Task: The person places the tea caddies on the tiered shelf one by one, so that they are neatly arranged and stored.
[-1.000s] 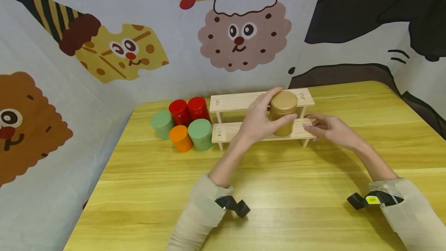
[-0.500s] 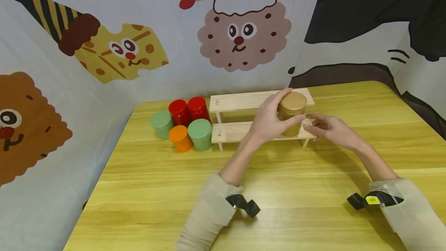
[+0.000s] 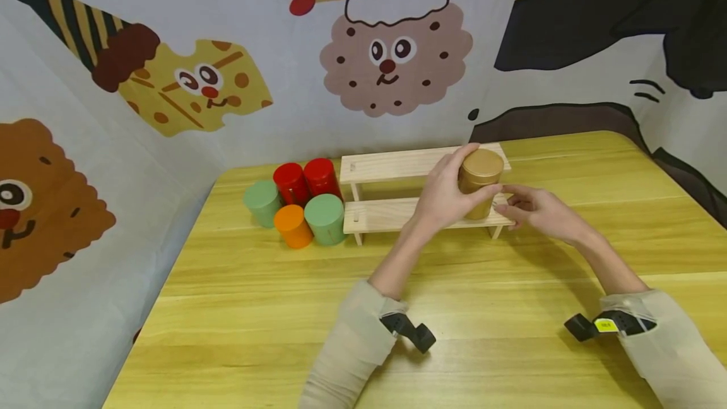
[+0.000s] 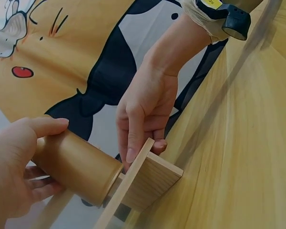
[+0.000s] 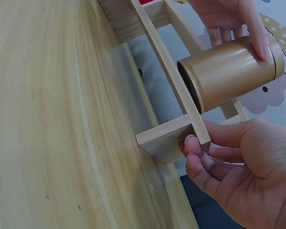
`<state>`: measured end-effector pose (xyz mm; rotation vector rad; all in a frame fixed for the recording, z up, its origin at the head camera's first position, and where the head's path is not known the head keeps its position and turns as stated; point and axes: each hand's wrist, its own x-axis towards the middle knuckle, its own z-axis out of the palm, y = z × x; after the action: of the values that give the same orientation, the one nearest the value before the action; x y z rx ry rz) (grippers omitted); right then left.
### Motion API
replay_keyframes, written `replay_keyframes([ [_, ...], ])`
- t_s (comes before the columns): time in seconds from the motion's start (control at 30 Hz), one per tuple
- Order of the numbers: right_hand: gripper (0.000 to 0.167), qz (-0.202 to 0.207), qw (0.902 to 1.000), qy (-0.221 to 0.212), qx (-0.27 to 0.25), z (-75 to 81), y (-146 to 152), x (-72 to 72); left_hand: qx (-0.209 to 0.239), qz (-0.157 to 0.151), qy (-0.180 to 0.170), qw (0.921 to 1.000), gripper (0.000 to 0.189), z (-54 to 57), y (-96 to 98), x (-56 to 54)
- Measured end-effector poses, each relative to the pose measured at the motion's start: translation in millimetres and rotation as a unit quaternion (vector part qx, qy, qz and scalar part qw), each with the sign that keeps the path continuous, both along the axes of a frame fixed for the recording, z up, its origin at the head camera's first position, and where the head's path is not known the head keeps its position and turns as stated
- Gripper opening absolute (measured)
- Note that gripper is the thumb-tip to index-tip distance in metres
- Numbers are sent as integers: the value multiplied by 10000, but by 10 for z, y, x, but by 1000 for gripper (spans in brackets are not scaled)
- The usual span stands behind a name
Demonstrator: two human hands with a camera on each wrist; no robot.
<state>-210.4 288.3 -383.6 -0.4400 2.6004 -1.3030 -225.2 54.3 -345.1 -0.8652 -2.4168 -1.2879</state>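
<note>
My left hand [image 3: 441, 197] grips a gold tin canister [image 3: 482, 168] near its lid, thumb on the near side. The canister is upright at the right part of the lower board of a two-step wooden shelf [image 3: 383, 214]. In the right wrist view the base of the canister [image 5: 229, 74] is close to the board, its dark underside partly showing; I cannot tell whether it touches. My right hand [image 3: 545, 211] pinches the right end of that lower board, as the right wrist view shows with curled fingers [image 5: 210, 177] around the board's corner.
Left of the shelf stand two red canisters [image 3: 291, 183], two green canisters [image 3: 325, 218] and an orange canister [image 3: 293, 226], close together on the wooden table [image 3: 255, 320]. A cartoon-printed cloth [image 3: 272, 125] hangs right behind the table.
My left hand has moved to the right with the gold canister along the lower board, by less in the last half second. My right hand has stayed at the shelf's end.
</note>
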Motion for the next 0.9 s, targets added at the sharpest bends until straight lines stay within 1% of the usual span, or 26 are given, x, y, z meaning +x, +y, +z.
replay_keyframes([
  [0.13, 66, 17, 10000, 16, -24, 1, -4, 4, -65, 30, 102, 9999, 76, -25, 33, -1],
  [0.3, 66, 28, 10000, 30, -17, 4, -4, 0, -89, 124, 58, 9999, 77, -48, 48, 1],
  [0.4, 65, 25, 10000, 33, -14, 6, -4, -6, -185, 210, -25, 9996, 78, -45, 60, 5],
  [0.53, 66, 4, 10000, 18, 3, 13, -5, -8, -338, 252, -285, 9987, 80, -22, 75, 27],
  [0.63, 66, -5, 10000, 6, 24, 18, -8, -4, -468, 252, -418, 9977, 82, 6, 81, 48],
  [0.77, 66, -4, 10000, -7, 4, 20, -10, 3, -640, 274, -457, 9965, 85, 33, 84, 71],
  [0.9, 64, 26, 10000, 11, -13, 20, -16, 0, -678, 286, -499, 9960, 93, 52, 67, 77],
])
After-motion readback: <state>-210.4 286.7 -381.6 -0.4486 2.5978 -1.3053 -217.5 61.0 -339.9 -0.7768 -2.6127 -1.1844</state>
